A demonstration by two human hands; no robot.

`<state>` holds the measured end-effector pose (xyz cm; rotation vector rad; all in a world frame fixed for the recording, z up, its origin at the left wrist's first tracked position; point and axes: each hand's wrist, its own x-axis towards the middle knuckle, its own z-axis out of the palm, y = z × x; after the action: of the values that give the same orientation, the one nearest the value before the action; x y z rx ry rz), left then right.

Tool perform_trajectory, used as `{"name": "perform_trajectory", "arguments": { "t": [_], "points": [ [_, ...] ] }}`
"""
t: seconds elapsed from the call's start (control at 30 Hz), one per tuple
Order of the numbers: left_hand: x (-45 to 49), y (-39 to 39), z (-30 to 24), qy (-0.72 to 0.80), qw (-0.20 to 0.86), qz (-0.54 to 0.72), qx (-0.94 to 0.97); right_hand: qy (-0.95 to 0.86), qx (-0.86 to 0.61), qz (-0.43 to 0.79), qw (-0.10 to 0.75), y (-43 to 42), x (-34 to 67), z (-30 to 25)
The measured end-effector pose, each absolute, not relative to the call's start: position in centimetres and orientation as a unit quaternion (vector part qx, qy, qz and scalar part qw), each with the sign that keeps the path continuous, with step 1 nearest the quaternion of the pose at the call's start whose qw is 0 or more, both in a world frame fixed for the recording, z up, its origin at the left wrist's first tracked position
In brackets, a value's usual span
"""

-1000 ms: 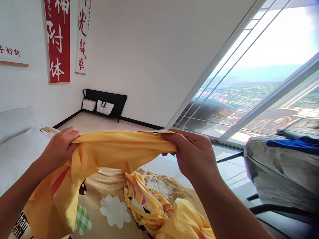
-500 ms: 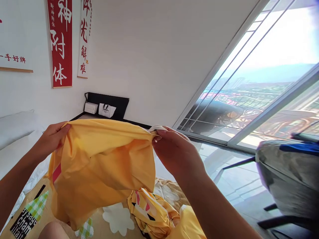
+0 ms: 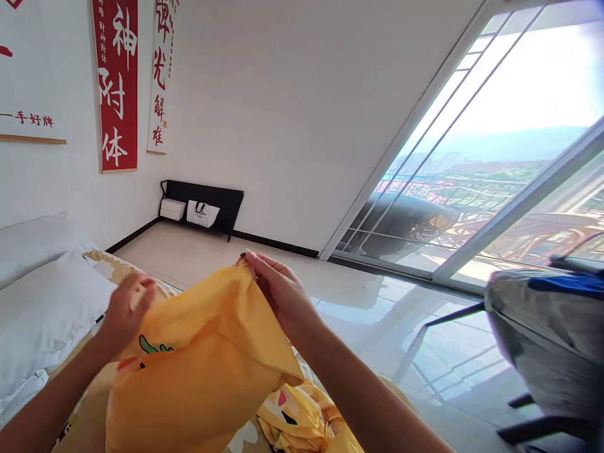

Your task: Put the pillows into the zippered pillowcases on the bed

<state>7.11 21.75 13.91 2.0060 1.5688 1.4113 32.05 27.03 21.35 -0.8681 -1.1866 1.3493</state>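
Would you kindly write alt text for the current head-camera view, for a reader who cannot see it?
A person's right hand pinches the top of a yellow cloth above a patterned bedspread, with the blurred left hand by the cloth's other side. More yellow fabric lies crumpled below; white pillows sit left, a large window right.

Left of the right grip (image 3: 285, 292) are pillows (image 3: 56, 308), with scrolls (image 3: 119, 119) higher up. Beyond it, a box (image 3: 172, 209) and bag (image 3: 202, 215) show against a black panel (image 3: 230, 206). A window (image 3: 500, 151) and chair (image 3: 542, 346) are right of the grip.
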Motion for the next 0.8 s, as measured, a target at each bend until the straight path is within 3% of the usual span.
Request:
{"name": "perform_trajectory", "arguments": {
  "t": [0.1,0.17,0.27,0.4,0.5,0.6,0.67,0.8],
  "points": [
    [9.8,20.9,9.1,0.411,0.066,0.392,0.82,-0.499,-0.356,0.584,0.531,26.9,31.5,21.0],
    [9.9,21.9,6.7,0.434,0.057,0.394,0.808,-0.497,-0.35,0.587,0.535,26.9,31.8,21.0],
    [8.1,24.2,5.7,0.502,0.14,0.454,0.723,-0.51,-0.346,0.573,0.541,28.0,33.1,20.9],
    [6.5,25.5,9.1,0.511,0.243,0.524,0.636,-0.601,-0.423,0.481,0.477,30.6,35.2,19.2],
    [7.6,25.3,12.6,0.519,0.254,0.483,0.658,-0.715,-0.51,0.279,0.388,30.8,34.9,16.8],
    [9.4,25.2,14.9,0.499,0.215,0.381,0.748,-0.813,-0.438,0.167,0.345,28.9,32.4,13.9],
    [10.0,25.2,15.5,0.486,0.177,0.328,0.791,-0.847,-0.387,0.163,0.325,27.9,30.4,11.9],
    [8.6,24.5,16.2,0.499,0.078,0.296,0.811,-0.818,-0.443,0.167,0.327,29.9,28.9,7.8]
  ]
}}
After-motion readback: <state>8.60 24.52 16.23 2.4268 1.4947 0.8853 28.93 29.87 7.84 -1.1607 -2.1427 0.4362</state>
